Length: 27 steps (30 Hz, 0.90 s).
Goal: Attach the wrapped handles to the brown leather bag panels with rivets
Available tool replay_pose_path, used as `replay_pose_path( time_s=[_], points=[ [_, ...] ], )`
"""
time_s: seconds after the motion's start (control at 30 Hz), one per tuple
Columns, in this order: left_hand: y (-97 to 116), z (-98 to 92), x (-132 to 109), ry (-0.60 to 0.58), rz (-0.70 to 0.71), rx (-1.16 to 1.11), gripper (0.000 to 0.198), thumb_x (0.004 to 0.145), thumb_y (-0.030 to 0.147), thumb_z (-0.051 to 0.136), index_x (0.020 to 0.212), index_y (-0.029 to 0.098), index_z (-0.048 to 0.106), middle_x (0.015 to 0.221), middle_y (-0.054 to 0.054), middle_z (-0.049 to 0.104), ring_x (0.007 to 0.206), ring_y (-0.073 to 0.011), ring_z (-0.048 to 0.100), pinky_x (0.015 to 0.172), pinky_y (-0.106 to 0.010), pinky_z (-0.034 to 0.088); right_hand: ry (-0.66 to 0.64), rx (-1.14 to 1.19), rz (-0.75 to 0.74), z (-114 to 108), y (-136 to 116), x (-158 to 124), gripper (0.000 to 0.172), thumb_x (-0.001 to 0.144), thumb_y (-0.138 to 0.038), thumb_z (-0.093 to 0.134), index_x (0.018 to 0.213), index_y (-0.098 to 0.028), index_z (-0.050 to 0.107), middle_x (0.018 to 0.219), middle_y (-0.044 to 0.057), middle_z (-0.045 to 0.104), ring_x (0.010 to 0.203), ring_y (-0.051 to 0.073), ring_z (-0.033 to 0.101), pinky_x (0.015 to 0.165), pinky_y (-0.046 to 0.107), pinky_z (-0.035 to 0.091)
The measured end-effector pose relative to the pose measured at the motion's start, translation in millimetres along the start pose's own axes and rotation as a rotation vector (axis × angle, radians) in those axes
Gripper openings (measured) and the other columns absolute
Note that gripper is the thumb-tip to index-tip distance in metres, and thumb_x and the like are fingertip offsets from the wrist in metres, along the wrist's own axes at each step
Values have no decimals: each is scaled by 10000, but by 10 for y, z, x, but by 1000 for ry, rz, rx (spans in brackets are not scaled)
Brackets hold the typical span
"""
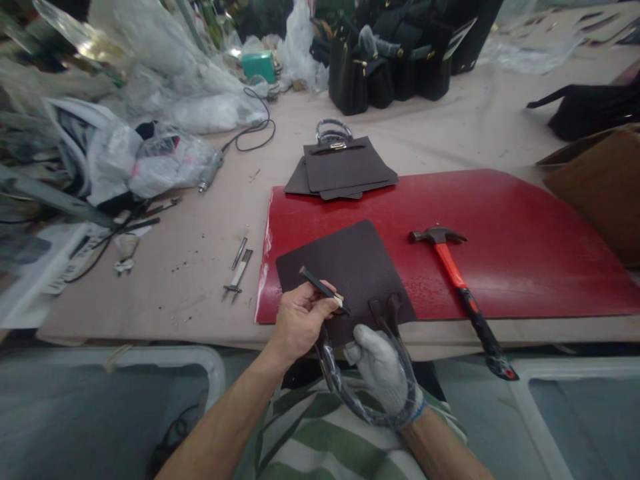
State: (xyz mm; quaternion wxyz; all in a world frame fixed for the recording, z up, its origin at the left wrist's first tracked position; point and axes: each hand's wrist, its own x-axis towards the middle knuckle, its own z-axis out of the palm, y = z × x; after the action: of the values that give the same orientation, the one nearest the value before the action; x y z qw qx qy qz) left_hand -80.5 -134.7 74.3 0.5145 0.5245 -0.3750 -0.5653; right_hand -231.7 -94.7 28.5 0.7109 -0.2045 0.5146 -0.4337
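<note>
My left hand (303, 317) is bare and closed on a short dark stick-like piece (316, 281) with a pale bit near its lower end; its exact kind is unclear. The lower end meets the dark brown leather bag panel (345, 260), near its front edge. A looped handle (345, 395) in clear plastic wrap hangs from the panel toward my lap. Through that loop reaches my right hand (383, 367), in a pale knit glove, its fingers curled at the panel's near edge, where they seem to pinch it. The fingertips are partly hidden.
The panel lies on a red mat (505, 253), beside a claw hammer (453, 267) whose handle overhangs the table edge. A stack of similar panels (345, 167) sits behind. Left are a metal rod (239, 253) and dividers (238, 277). Black bags (390, 73) stand farther back.
</note>
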Motion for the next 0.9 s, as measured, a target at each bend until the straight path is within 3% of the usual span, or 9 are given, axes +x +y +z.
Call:
replay_pose_path(
  time_s=[0.23,0.4,0.53,0.7,0.9],
  points=[
    [-5,26,21,-15,123,169,119,795,257,696,888,182,697,826,-28,756,725,-159,717,690,-228,580,31,-14,-32,22,-9,37,485,618,-592,843,574,-154,641,571,32,572,550,133,494,569,292,422],
    [-52,25,56,-40,229,325,107,853,256,658,936,197,691,861,-23,755,763,-163,714,729,-242,560,-1,-52,-52,74,-79,19,514,631,-613,821,535,-153,614,542,37,556,533,139,496,560,294,413],
    [-108,6,122,-83,337,444,95,890,248,633,961,209,682,897,-20,754,811,-166,717,783,-254,543,52,-84,-79,108,-88,28,498,667,-607,778,546,-147,633,520,40,558,494,137,489,541,301,406],
    [-124,8,241,-112,355,492,89,889,218,616,957,210,672,891,-21,754,822,-166,716,779,-248,537,61,-140,-92,147,-103,76,512,725,-613,721,550,-140,632,529,60,581,508,148,527,560,302,444],
    [-193,33,327,-127,482,608,92,873,186,616,948,192,670,878,-27,759,797,-161,723,762,-236,539,120,-292,19,208,-298,25,525,681,-651,699,640,-132,628,474,54,559,426,150,518,464,274,438]
  ],
)
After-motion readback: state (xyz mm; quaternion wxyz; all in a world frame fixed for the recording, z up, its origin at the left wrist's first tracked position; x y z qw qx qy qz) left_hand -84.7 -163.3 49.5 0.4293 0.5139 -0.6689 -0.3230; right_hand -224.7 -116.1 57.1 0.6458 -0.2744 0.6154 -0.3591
